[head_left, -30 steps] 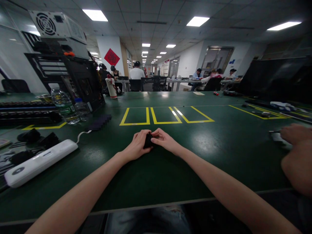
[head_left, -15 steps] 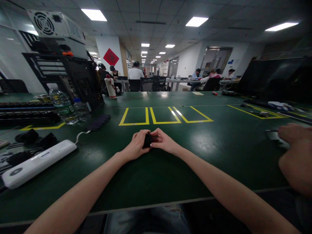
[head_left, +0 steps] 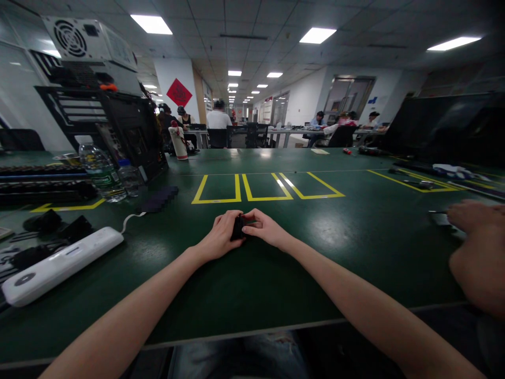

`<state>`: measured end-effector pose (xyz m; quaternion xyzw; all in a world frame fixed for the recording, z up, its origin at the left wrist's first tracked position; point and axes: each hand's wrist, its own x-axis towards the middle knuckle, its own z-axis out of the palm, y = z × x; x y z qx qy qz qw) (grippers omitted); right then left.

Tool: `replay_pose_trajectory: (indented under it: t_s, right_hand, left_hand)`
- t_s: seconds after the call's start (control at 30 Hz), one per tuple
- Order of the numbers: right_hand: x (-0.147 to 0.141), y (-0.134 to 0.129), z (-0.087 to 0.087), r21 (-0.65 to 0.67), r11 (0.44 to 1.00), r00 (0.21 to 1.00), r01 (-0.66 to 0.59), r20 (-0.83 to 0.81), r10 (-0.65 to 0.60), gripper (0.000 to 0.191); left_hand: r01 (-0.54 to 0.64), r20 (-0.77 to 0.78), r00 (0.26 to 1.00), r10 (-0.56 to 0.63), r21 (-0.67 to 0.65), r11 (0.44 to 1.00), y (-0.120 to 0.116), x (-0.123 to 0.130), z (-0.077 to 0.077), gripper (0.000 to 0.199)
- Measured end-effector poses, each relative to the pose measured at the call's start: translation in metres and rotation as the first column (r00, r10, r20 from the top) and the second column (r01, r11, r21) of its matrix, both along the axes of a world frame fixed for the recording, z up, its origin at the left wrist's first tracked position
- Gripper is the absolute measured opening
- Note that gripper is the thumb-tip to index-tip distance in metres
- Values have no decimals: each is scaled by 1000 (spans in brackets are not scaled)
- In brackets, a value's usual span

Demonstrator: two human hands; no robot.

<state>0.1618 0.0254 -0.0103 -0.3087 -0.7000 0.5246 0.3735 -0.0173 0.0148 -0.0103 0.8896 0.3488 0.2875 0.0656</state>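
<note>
A small black block-like object (head_left: 238, 227) sits between my hands, low over the green tabletop (head_left: 252, 295). Around its left side wrap the fingers and thumb of my left hand (head_left: 221, 235). On the right, my right hand (head_left: 266, 228) pinches at the object's edge with thumb and fingertips. Much of the object is covered by my fingers, so its exact kind does not show. Beyond the hands, yellow tape outlines (head_left: 268, 198) mark the table.
At left lie a white power strip (head_left: 65, 266) and black adapters (head_left: 74, 227); behind them stand water bottles (head_left: 102, 171) and a computer case (head_left: 134, 137). A co-worker's hand (head_left: 473, 221) is at the right edge. A white-and-red cylinder (head_left: 179, 143) stands at the back.
My right thumb and fingers have shifted slightly on the black object. My left hand keeps its hold in the same place.
</note>
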Motion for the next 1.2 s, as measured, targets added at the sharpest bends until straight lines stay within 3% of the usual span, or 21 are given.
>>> replay_pose_trajectory:
  t_s: [0.1,0.27,0.43,0.73,0.93,1.2]
  right_hand:
    - [1,-1,0,17,999,999,-35,-30,35,38]
    - [-1,2,-2,31,999,998,26,-50,-24,25]
    - [-2,3,-2,49,998,999,48,-11,-47,30]
    - [0,-5,6,37,998,998,-40,-42,42,31]
    - [-3,1,-1,79,996,998,45,-49,-41,19]
    - [-2,-2,4,24,998,998,57,28,-58,25]
  left_hand:
    - [6,-5,1000,-6,-10,1000,-1,0,1,54]
    - [-7,9,1000,7,12,1000,0,0,-1,55]
    - [-4,3,1000,4,13,1000,2,1,-2,55]
    - [-11,-3,1000,11,2,1000,1,0,-2,56]
    - [-7,0,1000,7,-4,1000,1,0,-1,55]
    - [-2,-7,1000,2,2,1000,1,0,0,54]
